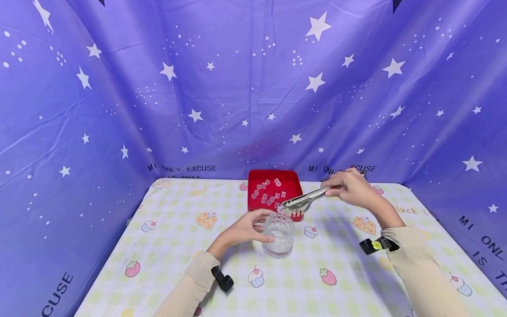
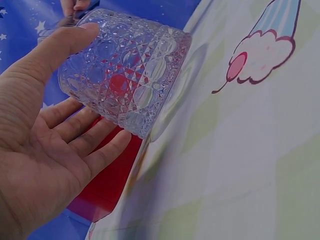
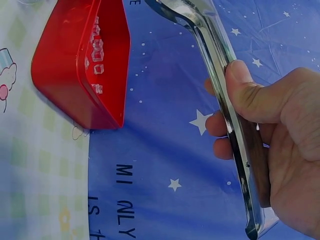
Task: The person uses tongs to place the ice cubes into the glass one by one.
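A clear glass with a cut pattern [image 1: 279, 244] stands on the table. My left hand [image 1: 248, 227] holds its side, thumb at the front and fingers behind; the left wrist view shows the thumb [image 2: 62, 47] near the rim. Metal tongs [image 1: 310, 197] are gripped by my right hand [image 1: 351, 187], with the thumb along one arm of them in the right wrist view. Their tips slant down to the glass's back rim, where a small clear cube [image 1: 280, 208] shows. Several clear cubes [image 3: 98, 51] lie in the red box [image 3: 65, 75] behind the glass.
A checked tablecloth [image 1: 166, 264] printed with cupcakes, strawberries and bears covers the table. Purple star-patterned curtains [image 1: 237, 88] hang close behind the table and along both sides. The red box sits near the table's back edge, under the tongs' front end in the head view.
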Available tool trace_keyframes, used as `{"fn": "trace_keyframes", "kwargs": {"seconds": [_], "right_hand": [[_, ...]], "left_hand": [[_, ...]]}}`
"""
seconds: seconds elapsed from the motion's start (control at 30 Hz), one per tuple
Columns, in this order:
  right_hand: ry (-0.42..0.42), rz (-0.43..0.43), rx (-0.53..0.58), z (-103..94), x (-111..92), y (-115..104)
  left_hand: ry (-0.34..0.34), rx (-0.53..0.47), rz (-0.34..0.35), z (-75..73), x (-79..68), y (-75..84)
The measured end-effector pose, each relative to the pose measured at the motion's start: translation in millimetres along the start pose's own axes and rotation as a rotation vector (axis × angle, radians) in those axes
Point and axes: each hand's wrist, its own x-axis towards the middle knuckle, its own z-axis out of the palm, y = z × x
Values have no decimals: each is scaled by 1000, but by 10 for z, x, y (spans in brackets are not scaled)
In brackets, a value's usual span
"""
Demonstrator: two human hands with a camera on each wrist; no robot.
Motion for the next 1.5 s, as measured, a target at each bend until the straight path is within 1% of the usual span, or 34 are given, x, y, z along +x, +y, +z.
{"fn": "trace_keyframes", "kwargs": {"seconds": [0.3,0.47,0.7,0.8,1.07,1.5], "right_hand": [[8,-12,-14,39,-22,19],[5,4,-11,53,-22,13],[1,-2,-17,70,-10,23],[1,-7,-20,74,-5,25],[-4,18,-8,74,6,16],[7,35,6,74,26,9]], "left_hand": [[4,-3,-11,-4,-2,7],[14,8,-19,1,-7,13],[9,-39,-12,10,-2,1],[13,-40,-12,8,-4,-2],[9,-39,-17,3,0,-3],[8,-35,-27,1,3,-8]]}}
